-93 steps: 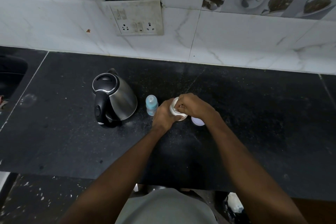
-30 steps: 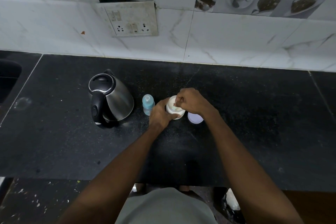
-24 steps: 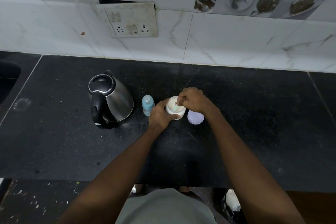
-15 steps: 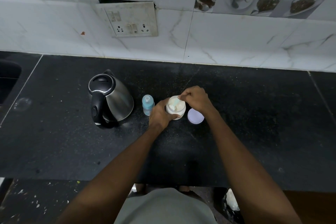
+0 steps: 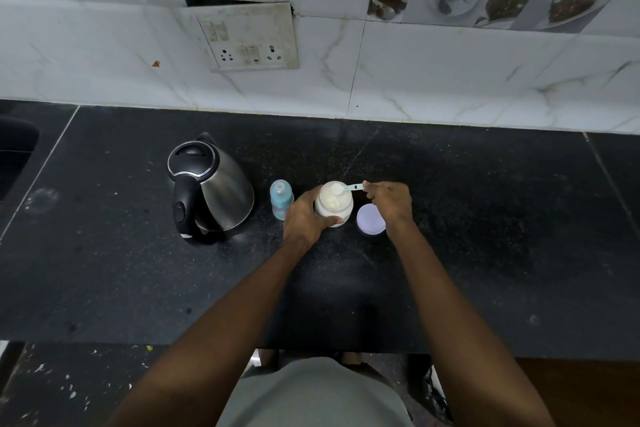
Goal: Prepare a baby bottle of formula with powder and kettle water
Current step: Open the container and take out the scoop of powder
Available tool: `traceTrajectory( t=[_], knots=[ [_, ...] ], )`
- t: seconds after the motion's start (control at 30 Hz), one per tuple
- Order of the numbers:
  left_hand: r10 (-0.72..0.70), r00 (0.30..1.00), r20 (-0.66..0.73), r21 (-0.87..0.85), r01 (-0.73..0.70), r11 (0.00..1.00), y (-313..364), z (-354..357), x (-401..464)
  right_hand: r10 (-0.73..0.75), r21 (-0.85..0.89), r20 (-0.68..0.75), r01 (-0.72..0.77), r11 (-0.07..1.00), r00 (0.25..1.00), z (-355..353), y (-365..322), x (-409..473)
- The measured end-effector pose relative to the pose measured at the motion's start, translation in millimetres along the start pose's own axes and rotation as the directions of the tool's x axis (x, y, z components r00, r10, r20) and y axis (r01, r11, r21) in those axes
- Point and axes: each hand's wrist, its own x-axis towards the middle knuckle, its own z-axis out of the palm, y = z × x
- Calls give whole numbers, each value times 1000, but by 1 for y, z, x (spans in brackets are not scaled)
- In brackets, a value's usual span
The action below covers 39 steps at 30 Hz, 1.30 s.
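Observation:
An open white jar of formula powder (image 5: pixel 333 205) stands mid-counter, and my left hand (image 5: pixel 304 217) grips its left side. My right hand (image 5: pixel 390 202) pinches the handle of a small pale scoop (image 5: pixel 348 187), whose bowl sits over the jar's mouth with white powder in it. The jar's pale lilac lid (image 5: pixel 370 224) lies flat just to the right. A small blue baby bottle (image 5: pixel 281 198) stands upright left of the jar. A steel kettle (image 5: pixel 207 188) with a black handle and lid is further left.
The black stone counter (image 5: pixel 485 236) runs to a white tiled wall with a socket plate (image 5: pixel 247 38). A dark sink edge (image 5: pixel 14 156) shows at far left. The counter's front edge is near my body.
My right hand has lifted the scoop out of the jar and drawn back to the right; the scoop is now plainly in view. My left hand still holds the jar.

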Motion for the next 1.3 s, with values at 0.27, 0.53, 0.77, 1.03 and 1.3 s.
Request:
traceTrajectory(
  t=[0.27, 0.53, 0.77, 1.03, 1.3],
  knots=[
    [2, 1000, -6, -30, -2, 1000, -2, 3, -2, -343, -254, 5, 333, 908, 939, 6, 7, -16],
    [13, 999, 34, -89, -10, 996, 1, 0, -6, -473, -654, 390, 600, 461, 790, 26, -2, -30],
    [-1, 1000, 17, -95, 2, 995, 3, -1, -6, -479, -547, 234, 522, 655, 846, 20, -17, -27],
    [-32, 999, 6, -46, 32, 998, 7, 0, -6, -223, -282, 73, 235, 930, 972, 11, 1, -15],
    [-48, 999, 23, -31, 48, 998, 11, -3, -9, -470, -429, 224, 519, 739, 854, 25, 7, -31]
  ],
)
